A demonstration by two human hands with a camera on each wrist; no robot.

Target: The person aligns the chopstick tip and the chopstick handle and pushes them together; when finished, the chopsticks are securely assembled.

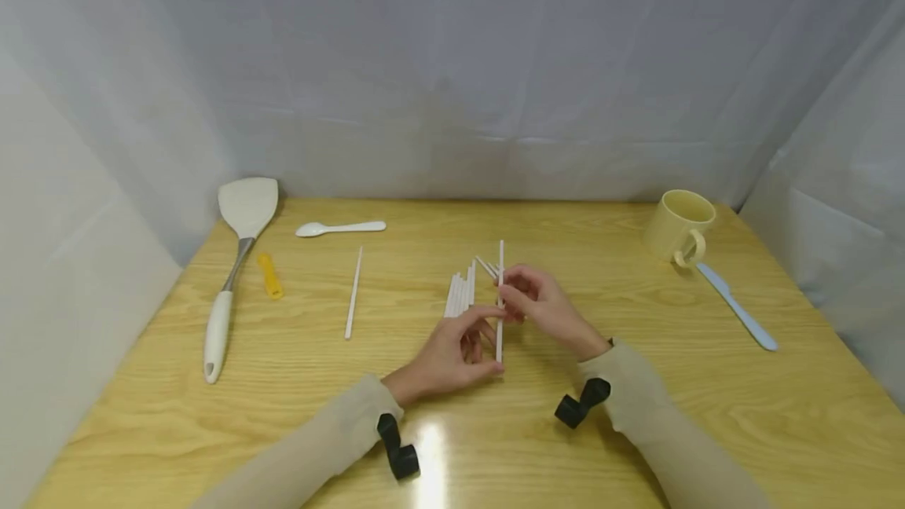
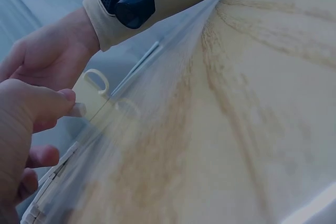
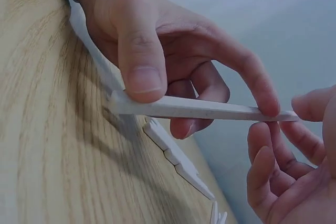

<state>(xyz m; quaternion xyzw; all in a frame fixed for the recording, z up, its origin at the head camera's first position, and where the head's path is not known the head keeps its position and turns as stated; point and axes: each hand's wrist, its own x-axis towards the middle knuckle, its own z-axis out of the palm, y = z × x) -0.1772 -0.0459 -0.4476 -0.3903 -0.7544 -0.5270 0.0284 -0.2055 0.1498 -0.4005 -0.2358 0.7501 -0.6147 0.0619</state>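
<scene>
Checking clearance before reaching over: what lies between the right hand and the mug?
In the head view, only bare table lies between the right hand and the mug.

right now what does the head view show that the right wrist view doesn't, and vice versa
Only the head view: the spatula, white spoon, small yellow item, lone white stick at left, yellow mug and light-blue knife.

Only the right wrist view: a clear close-up of the left thumbnail, too small to make out from the head.

Both: the left hand and right hand pinching the held white stick, other white sticks, and the wooden table.
</scene>
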